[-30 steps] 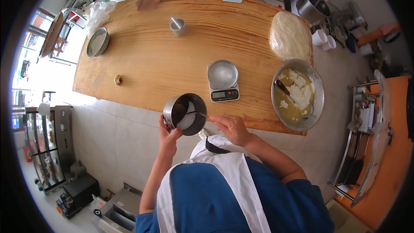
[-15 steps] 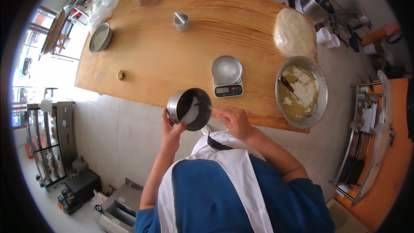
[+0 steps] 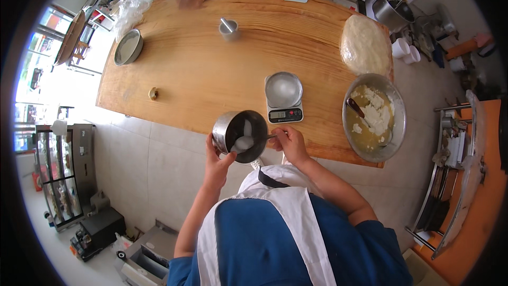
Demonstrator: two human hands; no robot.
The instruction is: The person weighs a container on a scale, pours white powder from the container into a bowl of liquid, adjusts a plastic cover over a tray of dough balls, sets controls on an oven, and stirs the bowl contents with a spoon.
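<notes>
While the left hand [image 3: 218,159] wraps its fingers around the near wall of a small steel pot [image 3: 240,136], the right hand [image 3: 288,143] pinches the handle of a spoon [image 3: 253,140] whose bowl dips into the white powder inside. The pot is tilted and held in the air just over the near edge of a long wooden table [image 3: 211,69]. Just beyond it on the table, a digital scale [image 3: 284,107] carries a shallow steel dish [image 3: 283,89]. To the right sits a large steel bowl [image 3: 374,117] of yellow batter and white lumps, with a mound of dough [image 3: 365,45] behind it. A small cup [image 3: 228,28] and a round tin [image 3: 128,47] stand at the far side. Pale floor tiles [image 3: 153,169] surround the table, with shelving along the left.
</notes>
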